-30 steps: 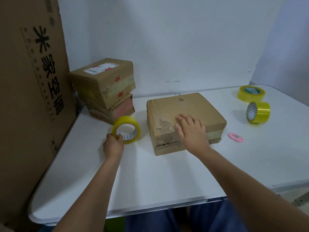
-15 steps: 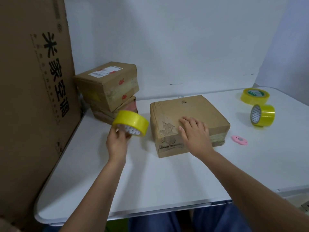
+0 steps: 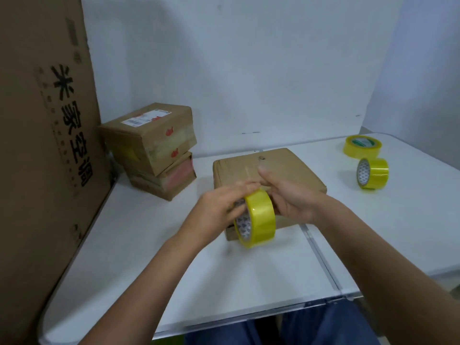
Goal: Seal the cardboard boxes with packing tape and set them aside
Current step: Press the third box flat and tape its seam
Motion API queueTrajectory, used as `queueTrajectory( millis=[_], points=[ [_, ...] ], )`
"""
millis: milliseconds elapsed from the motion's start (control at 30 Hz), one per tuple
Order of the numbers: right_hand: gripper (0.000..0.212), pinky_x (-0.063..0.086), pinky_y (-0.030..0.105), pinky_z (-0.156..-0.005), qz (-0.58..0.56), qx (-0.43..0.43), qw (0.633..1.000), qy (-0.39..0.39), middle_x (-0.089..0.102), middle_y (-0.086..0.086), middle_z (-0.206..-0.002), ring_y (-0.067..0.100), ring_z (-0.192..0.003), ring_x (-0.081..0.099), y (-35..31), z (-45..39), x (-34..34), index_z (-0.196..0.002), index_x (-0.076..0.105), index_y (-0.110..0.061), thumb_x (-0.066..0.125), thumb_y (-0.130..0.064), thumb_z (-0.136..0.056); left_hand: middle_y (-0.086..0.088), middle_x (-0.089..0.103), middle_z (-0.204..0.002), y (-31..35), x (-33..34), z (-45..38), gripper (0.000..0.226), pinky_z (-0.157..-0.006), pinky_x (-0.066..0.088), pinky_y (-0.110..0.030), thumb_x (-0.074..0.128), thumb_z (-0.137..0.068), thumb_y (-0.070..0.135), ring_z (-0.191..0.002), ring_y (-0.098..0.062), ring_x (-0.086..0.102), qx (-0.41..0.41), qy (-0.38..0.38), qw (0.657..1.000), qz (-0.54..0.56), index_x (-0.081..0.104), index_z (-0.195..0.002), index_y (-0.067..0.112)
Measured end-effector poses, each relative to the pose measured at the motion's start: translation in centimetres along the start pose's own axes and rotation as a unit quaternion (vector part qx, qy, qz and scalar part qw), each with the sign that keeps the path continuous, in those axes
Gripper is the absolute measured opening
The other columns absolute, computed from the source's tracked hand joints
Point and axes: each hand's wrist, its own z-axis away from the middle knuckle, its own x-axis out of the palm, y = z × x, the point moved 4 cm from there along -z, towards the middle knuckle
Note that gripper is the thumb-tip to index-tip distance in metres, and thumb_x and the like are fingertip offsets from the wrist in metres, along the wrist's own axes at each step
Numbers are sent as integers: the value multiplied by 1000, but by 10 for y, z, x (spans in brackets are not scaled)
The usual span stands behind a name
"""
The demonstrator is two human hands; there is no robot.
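A flat, worn cardboard box (image 3: pixel 286 165) lies in the middle of the white table (image 3: pixel 139 265). In front of it a yellow roll of packing tape (image 3: pixel 261 217) is held upright in the air between both hands. My left hand (image 3: pixel 219 210) grips the roll from the left, with fingers reaching into its core. My right hand (image 3: pixel 288 197) holds the roll's right side, thumb raised over the box top. The hands and roll hide the box's near face.
Two taped boxes (image 3: pixel 151 143) are stacked at the back left, beside a tall printed carton (image 3: pixel 47 145) along the left edge. Two more yellow tape rolls, one flat (image 3: pixel 362 146) and one upright (image 3: pixel 373 173), are at the back right.
My left hand lifted the tape roll from the table and carried it right, in front of the box. My right hand left the box top and took hold of the roll.
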Motion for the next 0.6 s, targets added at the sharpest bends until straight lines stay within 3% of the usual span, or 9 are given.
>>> queueTrajectory(
  millis=[100, 200, 300, 400, 467, 533, 600],
  points=[
    [54, 53, 36, -88, -7, 9, 1000, -7, 63, 18, -127, 25, -105, 62, 5, 7, -5, -134, 55, -12, 41, -50, -97, 16, 46, -145, 1, 9, 2, 52, -111, 29, -15, 63, -83, 12, -138, -9, 36, 12, -23, 1000, -2, 56, -132, 31],
    [47, 56, 28, -70, -5, 13, 1000, 22, 66, 15, -122, 21, -95, 64, 11, 13, -6, -130, 58, -12, 46, -43, -97, 17, 45, -145, 1, 14, 2, 50, -112, 30, -19, 62, -83, 15, -140, -15, 36, 16, -48, 999, -17, 60, -132, 25],
    [38, 55, 28, -71, 2, 8, 998, 56, 70, 12, -111, 20, -89, 66, 13, 14, -8, -125, 61, -12, 47, -36, -99, 16, 46, -147, 4, 15, 4, 49, -109, 37, -28, 56, -87, 29, -138, -6, 39, 0, -71, 997, -17, 57, -136, 28],
    [31, 53, 34, -80, 11, 0, 995, 102, 70, 11, -110, 25, -96, 66, 15, 14, -14, -120, 61, -13, 49, -33, -99, 23, 27, -156, 6, 10, 5, 53, -108, 37, -17, 62, -93, 20, -139, 3, 35, 0, -83, 997, 5, 48, -142, 36],
    [34, 52, 38, -86, 24, 0, 991, 135, 69, 14, -114, 28, -100, 66, 18, 15, -18, -121, 60, -11, 55, -32, -96, 25, 25, -157, -3, 0, 5, 54, -107, 32, -11, 62, -95, 15, -131, 1, 45, -36, -42, 998, 33, 47, -142, 36],
    [34, 53, 36, -83, 36, 2, 987, 159, 69, 13, -106, 24, -91, 65, 21, 17, -21, -121, 59, -10, 58, -31, -94, 23, 35, -152, -22, -8, 4, 47, -111, 34, -19, 60, -96, 18, -127, 3, 47, -105, 17, 993, 40, 52, -139, 34],
    [29, 52, 31, -74, 52, -1, 982, 183, 66, 8, -96, 20, -82, 62, 23, 19, -23, -116, 62, -12, 57, -30, -95, 19, 41, -147, -41, -4, 5, 42, -112, 36, -30, 57, -98, 23, -131, 7, 39, -159, 10, 987, 11, 53, -139, 30]
  ],
)
